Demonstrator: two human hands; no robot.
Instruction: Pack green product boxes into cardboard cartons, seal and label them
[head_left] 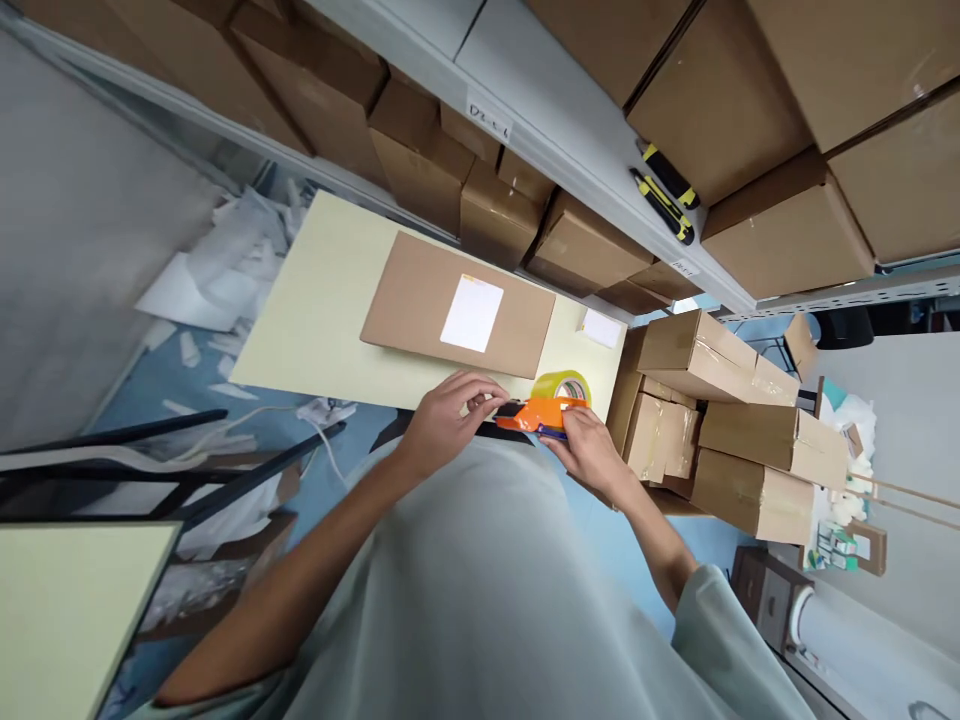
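Cool, even light fills the room from where I stand, bright on the pale surface (296,330), dimmer among the shelved boxes (420,150). The carton's (397,300) near side is softly shaded. The orange dispenser (544,412) looks vivid, fairly crisp; the grey wall (67,200) blurs, and the edges stretch and slant.

One head-worn view, facing forward and down, shirt (465,570) close at bottom centre, left hand (448,422) and right hand (592,447) mid-frame

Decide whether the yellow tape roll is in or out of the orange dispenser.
In: the yellow tape roll rises from the orange dispenser in the right hand, its lower edge hidden.
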